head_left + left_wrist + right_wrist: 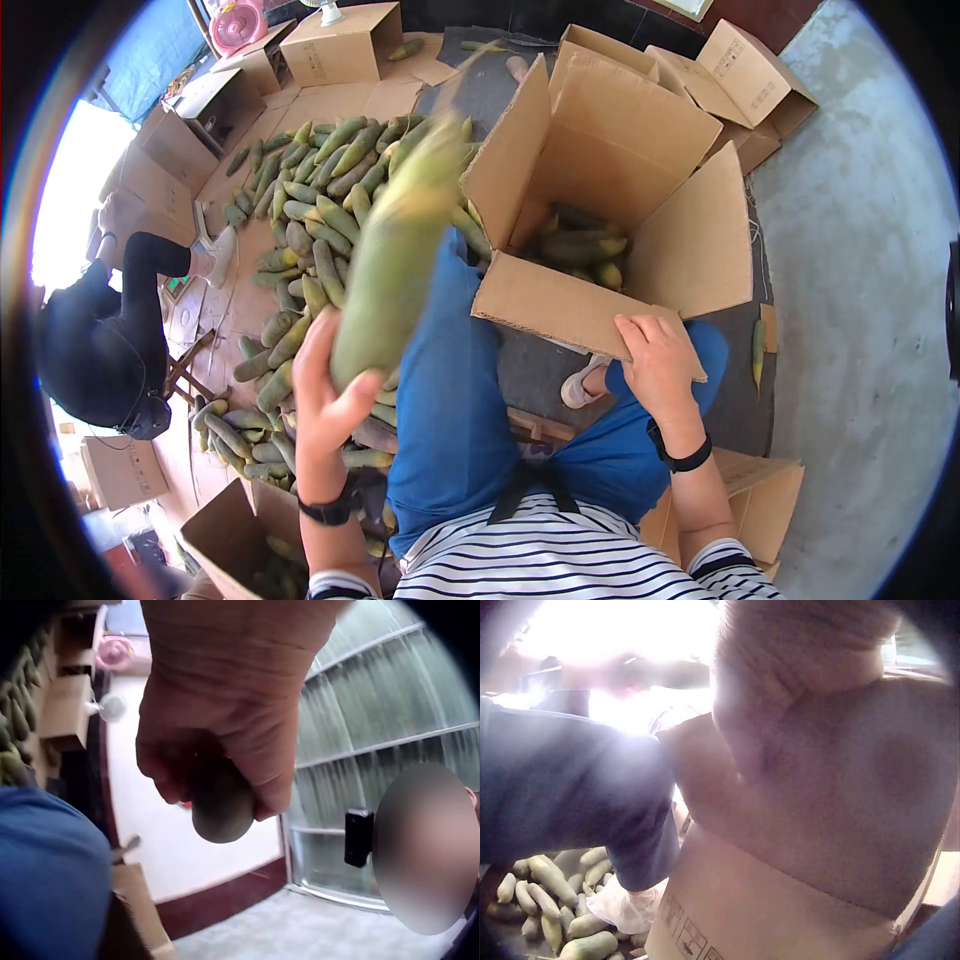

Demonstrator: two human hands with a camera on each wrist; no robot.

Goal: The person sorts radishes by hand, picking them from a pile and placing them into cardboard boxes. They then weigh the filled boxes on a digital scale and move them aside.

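Note:
My left hand (335, 400) holds a large green radish (385, 280) by its thick end, thumb on one side and fingers on the other. The radish is raised, blurred, its yellowish leaf end pointing up and away. In the left wrist view, its rounded butt (223, 814) shows below the curled fingers. My right hand (660, 365) grips the near flap (560, 305) of an open cardboard box; the fingers lie on its upper face, and in the right wrist view the thumb (750, 750) is against its underside. Several radishes (580, 245) lie at the bottom of this box.
A large pile of radishes (320, 220) spreads over the floor to the left. Another box (230, 535) with radishes stands at lower left. More cartons (740, 80) stand behind the box. A person in dark clothes (100, 340) is at far left; one radish (758, 350) lies at right.

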